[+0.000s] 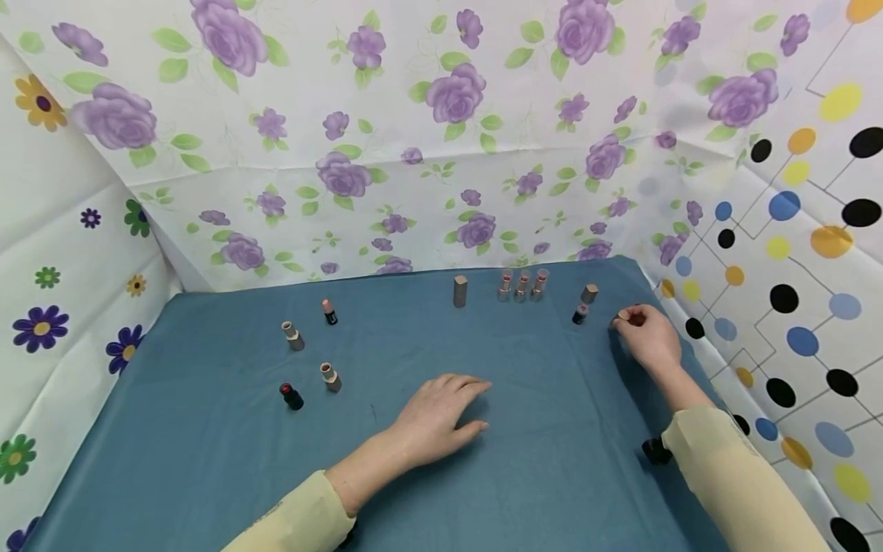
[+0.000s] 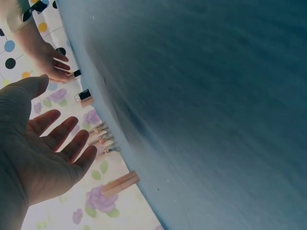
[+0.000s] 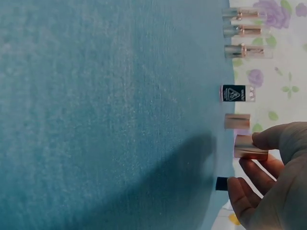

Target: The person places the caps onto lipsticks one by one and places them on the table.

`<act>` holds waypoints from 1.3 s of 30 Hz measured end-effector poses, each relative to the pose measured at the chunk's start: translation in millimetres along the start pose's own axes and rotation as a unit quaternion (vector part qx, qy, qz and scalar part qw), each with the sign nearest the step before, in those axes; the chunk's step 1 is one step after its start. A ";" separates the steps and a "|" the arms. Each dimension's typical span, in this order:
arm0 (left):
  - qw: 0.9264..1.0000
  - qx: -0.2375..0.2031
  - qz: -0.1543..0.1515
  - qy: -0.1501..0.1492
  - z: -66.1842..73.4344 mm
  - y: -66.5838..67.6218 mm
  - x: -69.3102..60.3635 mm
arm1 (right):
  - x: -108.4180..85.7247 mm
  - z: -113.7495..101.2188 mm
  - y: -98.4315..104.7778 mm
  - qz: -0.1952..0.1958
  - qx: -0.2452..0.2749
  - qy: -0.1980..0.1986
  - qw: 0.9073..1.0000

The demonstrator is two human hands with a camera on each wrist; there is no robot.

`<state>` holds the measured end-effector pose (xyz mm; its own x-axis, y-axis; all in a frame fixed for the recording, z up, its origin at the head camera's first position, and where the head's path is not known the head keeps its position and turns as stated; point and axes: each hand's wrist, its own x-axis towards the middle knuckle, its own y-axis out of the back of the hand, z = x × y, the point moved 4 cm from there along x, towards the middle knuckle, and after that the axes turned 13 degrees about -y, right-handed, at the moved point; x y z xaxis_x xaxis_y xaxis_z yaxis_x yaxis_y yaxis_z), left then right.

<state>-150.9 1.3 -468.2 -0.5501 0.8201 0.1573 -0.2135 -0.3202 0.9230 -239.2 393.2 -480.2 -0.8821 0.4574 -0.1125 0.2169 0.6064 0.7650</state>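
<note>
My right hand (image 1: pixel 648 335) pinches a copper-coloured lipstick cap (image 3: pixel 251 147) between thumb and finger at the table's right side. Beside its fingers stands a small black piece (image 3: pixel 221 184), partly hidden by the hand. Just left of that hand are another copper cap (image 1: pixel 589 293) and a black-based lipstick (image 1: pixel 580 313) with a clear top part. Over the middle of the table, my left hand (image 1: pixel 436 414) holds nothing, its fingers spread and loosely bent. Farther back stand a tall brownish lipstick tube (image 1: pixel 460 291) and a row of three clear lipsticks (image 1: pixel 521 286).
On the left half stand a pink lipstick (image 1: pixel 329 312), a red lipstick in a black base (image 1: pixel 291 396), and two beige-brown tubes, one farther back (image 1: pixel 293 336) and one nearer (image 1: pixel 331 376). Blue cloth (image 1: pixel 207 460) covers the table; a floral sheet (image 1: pixel 414 153) hangs behind it.
</note>
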 end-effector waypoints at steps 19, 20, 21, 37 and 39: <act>0.998 -0.004 0.042 0.045 -8.7 12.9 -18.0 | -53.2 -65.2 -28.8 -0.075 0.180 0.058 0.979; 0.998 -0.004 0.043 0.046 -8.9 12.6 -18.6 | -56.6 -68.5 -32.4 -0.088 0.189 0.053 0.977; 0.998 -0.003 0.044 0.048 -9.0 12.6 -19.2 | -59.9 -71.4 -36.4 -0.100 0.201 0.046 0.973; 0.996 -0.005 0.065 0.062 -6.6 21.9 -25.9 | -93.8 -82.5 -99.7 -0.254 0.424 -0.182 0.850; 0.995 -0.004 0.080 0.059 -5.7 28.2 -29.5 | -95.1 -82.5 -102.9 -0.259 0.424 -0.187 0.847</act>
<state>-145.3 -34.6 -448.8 -0.6685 0.6972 0.2587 -0.1227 -0.4465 0.8863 -212.1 233.6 -495.9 -0.7909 0.0657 -0.6084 0.2045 0.9654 -0.1615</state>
